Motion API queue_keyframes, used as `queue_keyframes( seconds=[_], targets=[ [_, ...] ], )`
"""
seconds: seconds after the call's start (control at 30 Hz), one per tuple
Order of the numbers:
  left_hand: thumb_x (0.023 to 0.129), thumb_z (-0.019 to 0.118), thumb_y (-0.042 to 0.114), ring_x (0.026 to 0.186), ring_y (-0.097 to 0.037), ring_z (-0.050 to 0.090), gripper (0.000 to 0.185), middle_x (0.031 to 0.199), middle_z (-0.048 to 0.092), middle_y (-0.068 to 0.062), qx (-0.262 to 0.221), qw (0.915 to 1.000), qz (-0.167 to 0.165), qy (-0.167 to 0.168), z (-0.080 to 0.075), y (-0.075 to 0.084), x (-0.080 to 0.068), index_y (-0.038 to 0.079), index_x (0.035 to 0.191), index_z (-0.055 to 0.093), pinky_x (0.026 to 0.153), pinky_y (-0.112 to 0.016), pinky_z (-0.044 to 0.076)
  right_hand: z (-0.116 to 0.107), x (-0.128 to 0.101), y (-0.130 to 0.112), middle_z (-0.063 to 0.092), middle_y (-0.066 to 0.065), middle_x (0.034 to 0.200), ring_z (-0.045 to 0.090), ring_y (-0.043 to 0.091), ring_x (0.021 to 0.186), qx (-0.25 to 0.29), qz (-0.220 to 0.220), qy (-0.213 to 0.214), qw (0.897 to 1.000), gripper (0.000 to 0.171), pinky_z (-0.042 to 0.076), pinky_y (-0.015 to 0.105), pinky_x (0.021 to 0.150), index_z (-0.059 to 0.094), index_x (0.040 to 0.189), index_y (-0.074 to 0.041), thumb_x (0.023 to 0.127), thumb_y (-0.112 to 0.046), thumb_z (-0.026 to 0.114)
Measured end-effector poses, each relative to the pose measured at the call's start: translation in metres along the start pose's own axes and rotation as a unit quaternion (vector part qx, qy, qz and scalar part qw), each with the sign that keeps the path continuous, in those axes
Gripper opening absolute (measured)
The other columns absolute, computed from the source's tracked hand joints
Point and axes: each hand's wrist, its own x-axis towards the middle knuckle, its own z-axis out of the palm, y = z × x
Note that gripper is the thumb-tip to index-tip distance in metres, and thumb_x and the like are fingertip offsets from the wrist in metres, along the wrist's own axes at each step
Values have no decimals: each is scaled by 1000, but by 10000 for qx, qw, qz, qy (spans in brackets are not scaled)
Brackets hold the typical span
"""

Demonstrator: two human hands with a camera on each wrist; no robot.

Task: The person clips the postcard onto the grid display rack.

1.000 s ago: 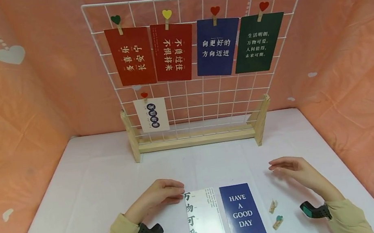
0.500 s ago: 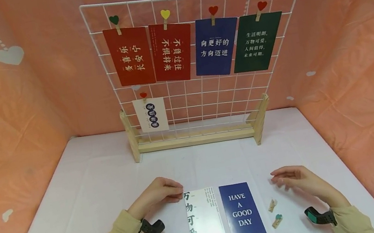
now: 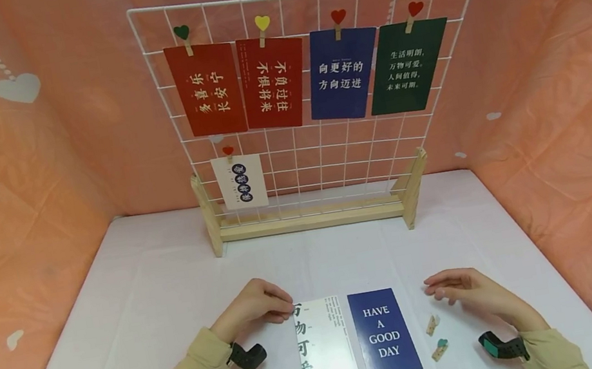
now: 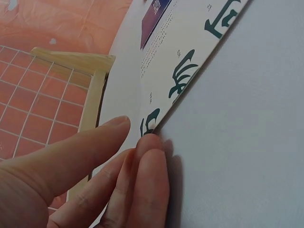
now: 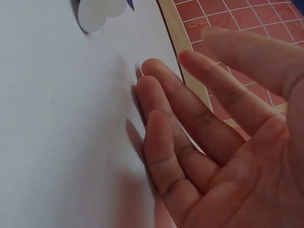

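Note:
My left hand [image 3: 257, 302] is at the upper left corner of a white card [image 3: 325, 343] with dark characters. In the left wrist view its fingertips [image 4: 152, 142] are at the card's corner, and the thumb stands apart from them. Whether the fingers press on the card I cannot tell. To the right lies a blue card [image 3: 384, 333] reading HAVE A GOOD DAY. My right hand [image 3: 475, 291] holds nothing, its fingers relaxed close to the tabletop. Just left of and below it lie two small wooden clips, one with a pale heart [image 3: 432, 325] and one with a teal heart [image 3: 440, 350].
Behind the hands stands a white wire grid [image 3: 326, 153] on a wooden base [image 3: 311, 221]. Two red cards, a blue card [image 3: 342, 72] and a green card [image 3: 408, 64] hang along its top by heart clips. A white card [image 3: 241, 182] hangs lower left. Orange cloth surrounds the table.
My right hand has come down a little toward the clips and slightly left. The left hand remains at the white card's corner, its forearm shifted slightly right. The cards and clips stay in place.

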Motion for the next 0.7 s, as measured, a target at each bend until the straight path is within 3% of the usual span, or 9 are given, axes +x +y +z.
queue_keyframes(
  seconds=[0.7],
  targets=[
    [73, 80, 1, 52, -12, 61, 11, 64, 65, -7, 627, 9958, 9, 663, 12, 5, 2, -2, 78, 71, 52, -24, 55, 3, -2, -1, 63, 18, 120, 59, 10, 107, -84, 219, -54, 9997, 35, 49, 23, 84, 56, 127, 4, 97, -15, 57]
  ],
)
